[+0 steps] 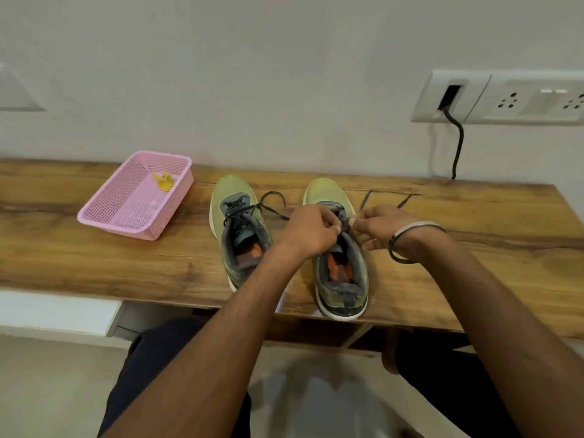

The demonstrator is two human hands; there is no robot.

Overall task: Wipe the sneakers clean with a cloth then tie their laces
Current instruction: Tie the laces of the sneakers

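Two yellow-green sneakers with grey collars stand side by side on the wooden table (94,254), toes toward the wall. Over the tongue of the right sneaker (343,279), my left hand (311,229) and my right hand (376,227) each pinch its dark laces (346,223); two lace ends (366,199) trail onto the table beyond. The left sneaker (235,216) stands untouched, its dark lace (273,203) lying loose toward the right. A yellow cloth (163,181) lies crumpled in the pink basket (104,213).
The pink mesh basket sits at the back left of the table. A wall socket panel (505,98) with a black cable (457,147) is at the upper right. The right sneaker's heel is at the table's front edge. My legs are below the table.
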